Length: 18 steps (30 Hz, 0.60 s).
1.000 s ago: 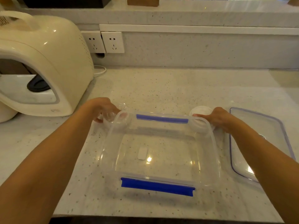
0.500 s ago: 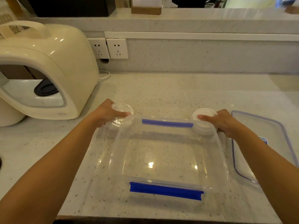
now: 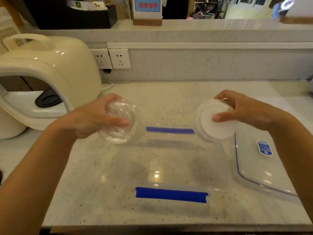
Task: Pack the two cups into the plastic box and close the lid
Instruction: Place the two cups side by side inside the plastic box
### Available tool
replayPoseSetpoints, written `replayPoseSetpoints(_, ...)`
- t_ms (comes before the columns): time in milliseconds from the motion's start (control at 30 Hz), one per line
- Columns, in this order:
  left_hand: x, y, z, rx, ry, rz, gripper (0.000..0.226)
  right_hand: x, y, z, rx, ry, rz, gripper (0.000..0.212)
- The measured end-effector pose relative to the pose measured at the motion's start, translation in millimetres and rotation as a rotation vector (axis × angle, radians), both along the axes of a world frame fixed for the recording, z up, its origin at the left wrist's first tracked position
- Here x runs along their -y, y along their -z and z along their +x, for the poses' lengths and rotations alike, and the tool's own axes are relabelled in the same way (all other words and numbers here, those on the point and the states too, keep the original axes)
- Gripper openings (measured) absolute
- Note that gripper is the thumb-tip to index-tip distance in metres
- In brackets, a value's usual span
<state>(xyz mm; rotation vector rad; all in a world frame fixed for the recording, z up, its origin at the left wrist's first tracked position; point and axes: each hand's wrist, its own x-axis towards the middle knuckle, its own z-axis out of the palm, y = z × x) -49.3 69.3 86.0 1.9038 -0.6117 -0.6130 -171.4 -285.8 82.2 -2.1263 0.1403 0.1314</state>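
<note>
Both cups are now lifted off the counter [image 3: 169,99] above the open plastic box [image 3: 218,167]. Its lid [image 3: 254,170] lies beside it. The clear cup [image 3: 122,122] is gripped by the left hand [image 3: 91,121], the white cup [image 3: 215,122] by the right hand [image 3: 243,109], both tipped sideways.

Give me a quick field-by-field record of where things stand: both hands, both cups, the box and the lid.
left hand: raised, grip closed on the clear cup
right hand: raised, grip closed on the white-lidded cup
cups: both in the air above the far corners of the box, neither inside yet
plastic box: open, nothing in it, on the counter
lid: off, lying flat on the counter right of the box
</note>
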Motion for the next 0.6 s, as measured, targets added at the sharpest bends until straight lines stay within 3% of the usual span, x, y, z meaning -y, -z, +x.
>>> replayPoseSetpoints(167,52,23,-31,0.024,0.262,0.352,0.066,-54,15,6,-0.291,-0.375,-0.275,0.048)
replayPoseSetpoints(300,82,60,-35,0.057,0.344,0.528,0.066,-74,50,17,-0.402,-0.446,-0.404,0.045)
replayPoseSetpoints(433,86,73,-32,-0.045,0.398,0.529,0.033,-73,72,18,-0.453,-0.427,-0.46,0.053)
replayPoseSetpoints(600,84,82,-25,0.072,0.336,0.644,0.061,-74,77,16,-0.411,-0.381,-0.533,0.056)
